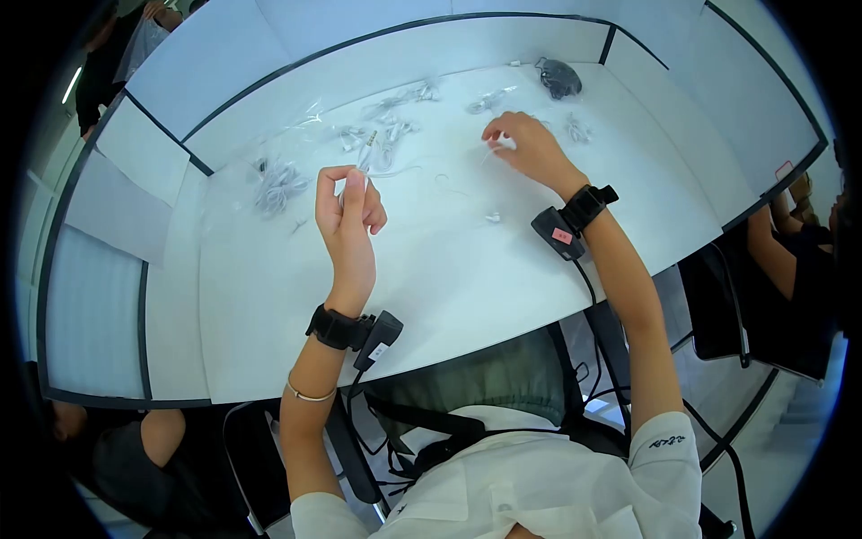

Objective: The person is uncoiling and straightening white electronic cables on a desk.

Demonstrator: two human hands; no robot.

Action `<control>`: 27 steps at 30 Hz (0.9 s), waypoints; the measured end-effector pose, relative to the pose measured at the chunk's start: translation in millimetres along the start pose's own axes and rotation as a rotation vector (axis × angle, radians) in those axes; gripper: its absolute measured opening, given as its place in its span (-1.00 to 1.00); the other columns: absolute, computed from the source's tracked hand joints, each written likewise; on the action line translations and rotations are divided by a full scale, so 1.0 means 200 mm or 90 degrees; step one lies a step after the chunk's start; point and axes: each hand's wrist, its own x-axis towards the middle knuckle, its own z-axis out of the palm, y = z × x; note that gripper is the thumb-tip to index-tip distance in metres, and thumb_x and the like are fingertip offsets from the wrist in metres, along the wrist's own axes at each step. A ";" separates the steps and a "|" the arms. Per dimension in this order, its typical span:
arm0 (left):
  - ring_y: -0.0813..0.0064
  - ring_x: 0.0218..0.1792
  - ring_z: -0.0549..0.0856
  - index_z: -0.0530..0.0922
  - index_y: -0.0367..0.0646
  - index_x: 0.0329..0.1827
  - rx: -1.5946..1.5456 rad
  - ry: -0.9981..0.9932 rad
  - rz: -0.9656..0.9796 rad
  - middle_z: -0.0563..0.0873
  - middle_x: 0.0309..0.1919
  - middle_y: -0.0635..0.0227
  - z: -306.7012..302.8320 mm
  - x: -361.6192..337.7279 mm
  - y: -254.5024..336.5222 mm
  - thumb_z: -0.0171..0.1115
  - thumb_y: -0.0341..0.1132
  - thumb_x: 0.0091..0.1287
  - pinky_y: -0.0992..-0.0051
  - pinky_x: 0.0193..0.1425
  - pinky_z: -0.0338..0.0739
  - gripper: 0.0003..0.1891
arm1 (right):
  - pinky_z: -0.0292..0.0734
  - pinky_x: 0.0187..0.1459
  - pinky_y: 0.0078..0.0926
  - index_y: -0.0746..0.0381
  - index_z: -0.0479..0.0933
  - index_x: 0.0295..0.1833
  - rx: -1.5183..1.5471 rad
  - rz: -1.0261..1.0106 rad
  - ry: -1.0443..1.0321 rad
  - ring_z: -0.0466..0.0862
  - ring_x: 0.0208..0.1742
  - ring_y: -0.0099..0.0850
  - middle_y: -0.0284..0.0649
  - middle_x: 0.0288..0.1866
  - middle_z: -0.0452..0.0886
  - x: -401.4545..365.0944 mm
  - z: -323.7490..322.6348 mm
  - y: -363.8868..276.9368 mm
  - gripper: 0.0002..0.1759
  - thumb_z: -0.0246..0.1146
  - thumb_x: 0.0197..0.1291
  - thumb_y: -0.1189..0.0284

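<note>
While a coil of white cable [282, 189] lies at the frame's left, a person's left hand [355, 199], left of center, pinches an audio plug [367, 154] between thumb and fingers, metal tip upward. Gripping its body rather than its lead, with slack left, should spare the joint. An earbud [493, 217] rests near center, below the right hand [530, 148], whose fingers curl loosely; whether they hold a thin strand cannot be told. The white tabletop [431, 287] offers its broadest moving room at lower center, ending at the near edge, with partitions bounding left, top and right and a dark pouch [560, 80] at upper right.
</note>
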 end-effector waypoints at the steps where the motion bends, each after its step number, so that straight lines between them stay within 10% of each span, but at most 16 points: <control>1: 0.76 -0.64 0.11 0.32 -0.09 -0.26 -0.003 0.001 -0.006 0.18 -0.68 0.59 0.00 0.00 0.00 0.00 -0.22 0.44 0.66 -0.57 0.02 -0.83 | 0.36 0.01 -0.35 0.13 0.53 -0.13 -0.002 -0.060 -0.023 0.50 -0.03 -0.33 -0.30 -0.10 0.55 -0.01 0.01 -0.01 -0.76 0.20 0.01 0.46; 6: 0.75 -0.65 0.11 0.31 -0.08 -0.25 -0.010 -0.010 -0.021 0.17 -0.68 0.59 0.00 0.00 0.01 -0.01 -0.22 0.44 0.66 -0.57 0.02 -0.84 | 0.10 0.35 -0.27 0.09 0.37 0.25 0.209 -0.160 -0.218 0.29 0.32 -0.24 -0.19 0.25 0.40 -0.01 -0.05 -0.24 -0.38 0.21 -0.04 0.42; 12: 0.77 -0.65 0.11 0.30 -0.08 -0.24 -0.004 -0.038 -0.037 0.19 -0.68 0.59 0.01 -0.01 -0.02 -0.01 -0.20 0.45 0.67 -0.57 0.03 -0.82 | 0.06 0.38 -0.29 0.13 0.30 0.33 0.463 -0.142 -0.231 0.26 0.37 -0.29 -0.22 0.34 0.34 0.00 -0.17 -0.45 -0.40 0.14 0.10 0.38; 24: 0.78 -0.65 0.13 0.27 -0.06 -0.26 0.063 -0.073 -0.086 0.19 -0.68 0.61 0.06 -0.05 -0.04 -0.03 -0.15 0.45 0.69 -0.56 0.03 -0.79 | 0.42 -0.14 -0.38 0.30 0.55 -0.22 0.410 0.096 -0.137 0.57 -0.15 -0.30 -0.15 -0.24 0.62 0.00 -0.09 -0.60 -0.65 0.12 0.27 0.19; 27: 0.79 -0.65 0.13 0.28 -0.06 -0.26 0.055 -0.062 -0.091 0.19 -0.68 0.61 0.06 -0.05 -0.06 -0.03 -0.16 0.45 0.69 -0.57 0.03 -0.80 | 0.41 -0.14 -0.37 0.29 0.57 -0.26 0.404 -0.050 0.024 0.56 -0.18 -0.27 -0.17 -0.25 0.63 -0.02 0.03 -0.56 -0.66 0.11 0.26 0.20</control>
